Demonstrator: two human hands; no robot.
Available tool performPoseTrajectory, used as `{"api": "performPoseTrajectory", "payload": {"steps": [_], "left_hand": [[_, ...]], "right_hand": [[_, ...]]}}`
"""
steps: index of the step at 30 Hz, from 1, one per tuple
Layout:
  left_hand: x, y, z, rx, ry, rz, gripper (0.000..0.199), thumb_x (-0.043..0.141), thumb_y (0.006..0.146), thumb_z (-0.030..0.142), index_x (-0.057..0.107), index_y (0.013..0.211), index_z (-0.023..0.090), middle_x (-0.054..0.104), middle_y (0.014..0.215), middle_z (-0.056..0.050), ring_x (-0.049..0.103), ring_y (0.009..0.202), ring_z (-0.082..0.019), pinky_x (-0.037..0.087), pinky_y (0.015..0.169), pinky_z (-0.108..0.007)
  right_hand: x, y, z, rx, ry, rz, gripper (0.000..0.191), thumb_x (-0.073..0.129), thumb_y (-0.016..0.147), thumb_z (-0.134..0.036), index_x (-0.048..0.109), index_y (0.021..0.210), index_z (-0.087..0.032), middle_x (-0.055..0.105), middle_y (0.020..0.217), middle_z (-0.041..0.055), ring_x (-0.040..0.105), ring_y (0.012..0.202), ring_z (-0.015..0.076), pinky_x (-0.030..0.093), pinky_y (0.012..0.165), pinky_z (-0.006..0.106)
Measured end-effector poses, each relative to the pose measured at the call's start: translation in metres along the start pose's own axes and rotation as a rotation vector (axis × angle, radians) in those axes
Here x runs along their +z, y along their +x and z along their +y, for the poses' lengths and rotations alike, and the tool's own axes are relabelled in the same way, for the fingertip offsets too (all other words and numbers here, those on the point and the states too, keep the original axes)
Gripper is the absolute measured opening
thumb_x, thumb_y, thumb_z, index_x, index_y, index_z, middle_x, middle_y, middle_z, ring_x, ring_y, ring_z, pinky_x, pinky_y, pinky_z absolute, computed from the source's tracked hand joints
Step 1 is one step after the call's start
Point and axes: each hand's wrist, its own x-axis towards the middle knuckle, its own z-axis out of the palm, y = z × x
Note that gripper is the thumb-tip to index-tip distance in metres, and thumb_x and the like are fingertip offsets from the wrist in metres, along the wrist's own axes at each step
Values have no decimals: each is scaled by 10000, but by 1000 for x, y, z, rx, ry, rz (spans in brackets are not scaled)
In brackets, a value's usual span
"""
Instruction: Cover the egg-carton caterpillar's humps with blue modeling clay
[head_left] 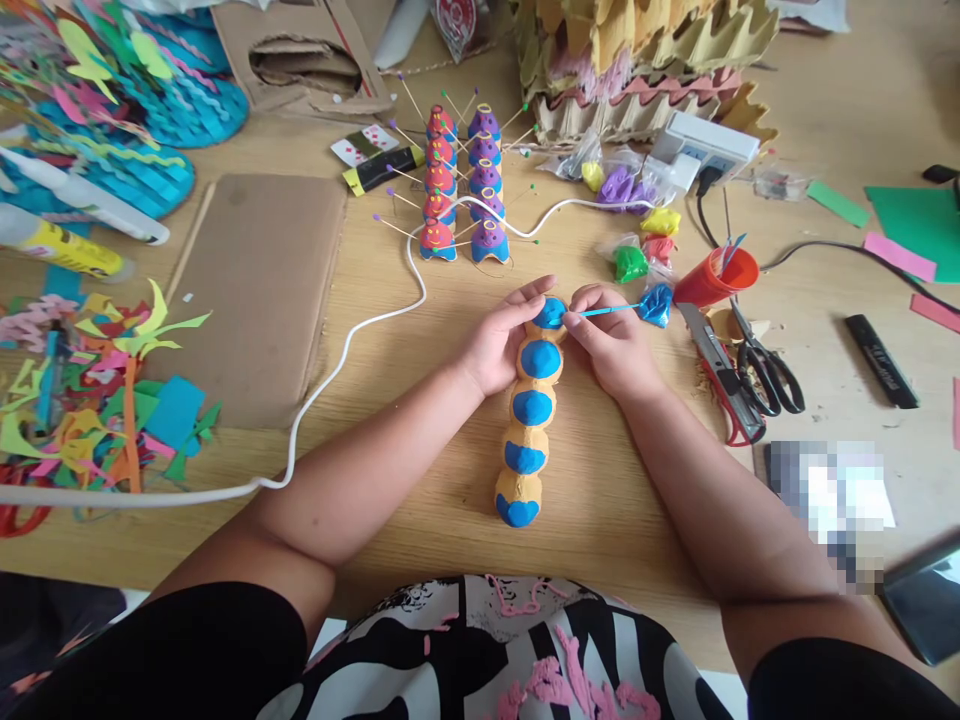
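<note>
My left hand grips the far end of a yellow egg-carton strip, which lies lengthwise in front of me. Each bump on the strip carries a patch of blue modelling clay. Between the thumb and fingers of my right hand is a thin blue modelling tool, its tip hidden by the thumb at the farthest bump. Just beyond that hand sits a bag of blue clay. Farther back stand two finished-looking carton strips, one red-topped and one purple-topped, with pins stuck out sideways.
A white cable crosses the table at left, over my left forearm. Cardboard and paper scraps lie left. To the right are a red cup, utility knife, scissors and power strip. Egg trays are stacked behind.
</note>
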Motion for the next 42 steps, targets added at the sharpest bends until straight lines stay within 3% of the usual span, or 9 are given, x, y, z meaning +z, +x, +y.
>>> {"api": "performPoseTrajectory", "payload": {"steps": [7,21,29,36,42], "left_hand": [[1,0,0,16,-5,-1,216,626,1023,124,763,1174,195,753,794,37,721,712,-83,532,778,-202],[1,0,1,-4,-28,20,335,647,1012,131,740,1324,213,748,797,42,723,692,-82,534,763,-201],[0,1,1,9,-24,2,264,621,1027,123,749,1247,194,755,794,39,725,690,-77,536,741,-197],[1,1,1,-8,-26,29,412,655,1012,137,710,1408,237,754,793,51,726,676,-81,561,752,-191],[1,1,1,-2,-32,30,426,642,1023,129,704,1431,233,756,798,49,730,690,-85,559,753,-190]], "right_hand": [[0,0,-2,-7,-4,7,620,968,704,-767,638,816,-255,584,774,-26,518,723,148,443,652,292],[0,-1,-1,25,3,1,628,974,690,-769,635,826,-258,576,776,-29,509,716,146,435,639,285],[1,-1,-4,26,2,4,610,993,692,-732,642,812,-248,577,759,-30,485,687,136,420,614,279],[0,-1,-1,56,9,-5,617,989,692,-740,630,815,-254,575,755,-32,481,680,137,402,609,288],[1,-2,-1,53,8,-6,623,988,693,-745,632,829,-252,579,761,-31,480,674,133,400,612,294]]}}
